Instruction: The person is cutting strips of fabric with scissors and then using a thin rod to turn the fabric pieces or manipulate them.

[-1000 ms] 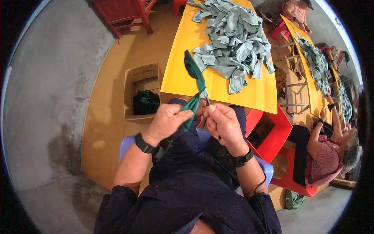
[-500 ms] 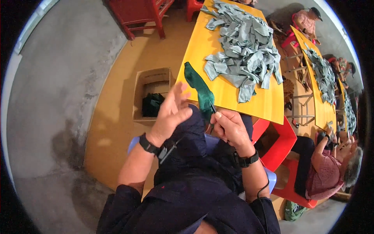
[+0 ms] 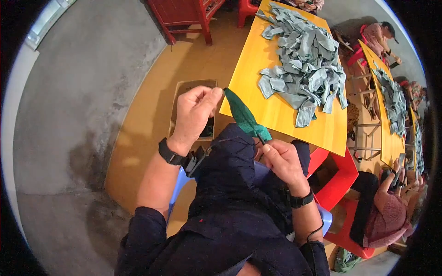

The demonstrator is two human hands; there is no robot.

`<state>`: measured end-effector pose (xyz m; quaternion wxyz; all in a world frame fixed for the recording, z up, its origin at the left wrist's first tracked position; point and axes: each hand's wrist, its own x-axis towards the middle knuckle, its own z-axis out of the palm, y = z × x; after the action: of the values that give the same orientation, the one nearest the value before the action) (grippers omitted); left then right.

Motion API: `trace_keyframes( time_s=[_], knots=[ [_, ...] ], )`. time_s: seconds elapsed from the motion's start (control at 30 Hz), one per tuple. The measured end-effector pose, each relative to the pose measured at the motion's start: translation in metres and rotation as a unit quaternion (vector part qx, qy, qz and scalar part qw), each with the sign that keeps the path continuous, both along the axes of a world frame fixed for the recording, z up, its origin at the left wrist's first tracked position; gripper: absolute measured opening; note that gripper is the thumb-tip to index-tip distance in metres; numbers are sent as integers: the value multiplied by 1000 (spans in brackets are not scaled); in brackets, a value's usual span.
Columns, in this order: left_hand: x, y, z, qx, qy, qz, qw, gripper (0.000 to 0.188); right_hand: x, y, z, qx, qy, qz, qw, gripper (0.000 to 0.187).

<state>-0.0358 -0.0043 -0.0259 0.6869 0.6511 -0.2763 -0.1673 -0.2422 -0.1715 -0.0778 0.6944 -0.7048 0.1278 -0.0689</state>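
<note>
Between my hands, over my lap and the near corner of the table, stretches a narrow strip of dark green, slightly shiny cloth (image 3: 241,112). My left hand (image 3: 195,112) pinches its pointed far end between thumb and fingers. At the other end my right hand (image 3: 286,162) is closed around a thin dark rod-like tool (image 3: 260,139), whose tip lies against the cloth. The rest of that tool is hidden in the fingers. Behind my left hand stands an open cardboard box (image 3: 194,83) on the floor, its inside mostly covered by the hand.
A yellow table (image 3: 248,57) ahead bears a loose heap of grey-green cloth pieces (image 3: 308,60). Close on my right is a red plastic seat (image 3: 340,172), with a seated person (image 3: 386,218) beyond. More yellow tables (image 3: 390,142) with cloth run along the right. Red furniture (image 3: 184,14) stands at the back left.
My left hand, earlier open beside the cloth, has moved up and taken hold of its far end. The strip is now drawn out between both hands. The view has shifted slightly.
</note>
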Motion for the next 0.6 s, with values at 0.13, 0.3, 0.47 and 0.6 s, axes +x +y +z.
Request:
trace_keyframes(
  time_s=[0.13,0.3,0.47,0.6],
  knots=[
    [-10,-10,1,49,104,-39,993,31,7,8,-10,-131,-45,-37,990,21],
    [-8,-14,-13,50,142,-33,988,35,11,11,-8,-260,-44,-62,963,17],
    [-12,-17,-24,26,160,-10,987,38,6,7,-24,-215,-25,-82,973,18],
    [-20,-15,-36,15,167,-18,986,35,7,9,-25,-198,-15,-81,977,19]
  ],
)
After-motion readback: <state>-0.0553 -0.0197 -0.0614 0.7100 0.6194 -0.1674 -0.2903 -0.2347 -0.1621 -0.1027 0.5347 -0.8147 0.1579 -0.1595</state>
